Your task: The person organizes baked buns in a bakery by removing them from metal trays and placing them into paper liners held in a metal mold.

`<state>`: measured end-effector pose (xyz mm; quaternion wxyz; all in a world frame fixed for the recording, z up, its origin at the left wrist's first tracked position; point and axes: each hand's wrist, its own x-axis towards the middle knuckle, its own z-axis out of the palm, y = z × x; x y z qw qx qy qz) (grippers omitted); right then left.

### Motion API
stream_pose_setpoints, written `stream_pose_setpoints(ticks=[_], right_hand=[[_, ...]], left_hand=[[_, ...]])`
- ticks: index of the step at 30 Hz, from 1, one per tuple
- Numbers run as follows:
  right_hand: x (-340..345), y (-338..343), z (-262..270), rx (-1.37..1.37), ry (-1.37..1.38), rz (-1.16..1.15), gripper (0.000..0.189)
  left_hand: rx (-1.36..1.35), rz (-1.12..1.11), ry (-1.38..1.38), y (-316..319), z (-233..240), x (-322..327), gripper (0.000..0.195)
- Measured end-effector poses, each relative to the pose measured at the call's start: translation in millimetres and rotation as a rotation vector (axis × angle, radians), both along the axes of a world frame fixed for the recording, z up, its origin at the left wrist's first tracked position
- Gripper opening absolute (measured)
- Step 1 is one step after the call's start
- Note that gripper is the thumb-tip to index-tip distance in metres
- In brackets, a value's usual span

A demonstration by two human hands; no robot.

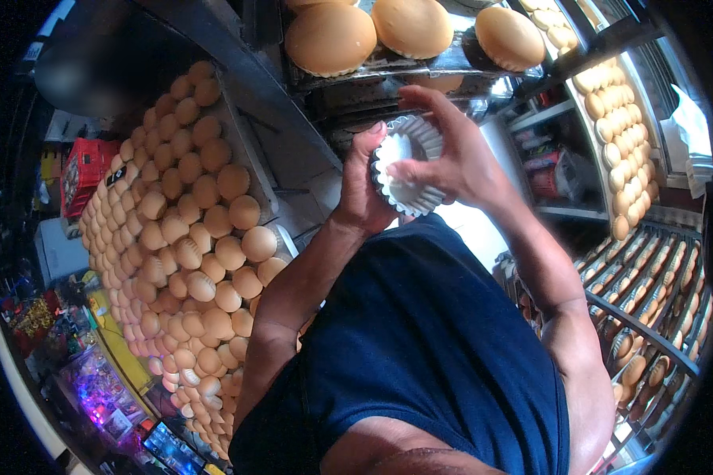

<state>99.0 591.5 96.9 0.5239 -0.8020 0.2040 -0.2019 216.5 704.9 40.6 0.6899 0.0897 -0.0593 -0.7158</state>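
Observation:
Fluted metal baking tins (419,178), which look nested in a stack, are held before my chest. My left hand (365,178) wraps around their left side, with its thumb up at the rim. Over the open mouth of the tins reaches my right hand (451,151), its thumb inside near the inner wall and its fingers spread over the far right rim. Whether the right fingers grip a tin cannot be told. Just beyond my hands, round golden cakes (413,27) sit on a dark, worn metal tray (386,77).
A large heap of baked cakes (190,237) covers a table on the left. A red plastic crate (86,175) stands behind it. At right are a board with rows of cakes (621,142) and a metal rack (641,329) loaded with more. A dark beam (261,89) slants at upper left.

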Motion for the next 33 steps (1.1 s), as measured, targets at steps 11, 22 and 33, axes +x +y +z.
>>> stream_pose_setpoints(ticks=[11, 22, 33], right_hand=[[-3, -11, -19, 0.525, 0.038, -0.113, 0.069], [-4, -22, -14, 0.323, 0.101, -0.11, 0.073], [-10, -26, -4, 0.226, 0.066, -0.081, 0.051]], left_hand=[[-0.181, 0.183, -0.275, -1, 6, -12, 0.067], [-0.034, 0.086, -0.164, 1, 8, -10, 0.065], [0.117, 0.005, 0.032, -1, 9, -3, 0.067]])
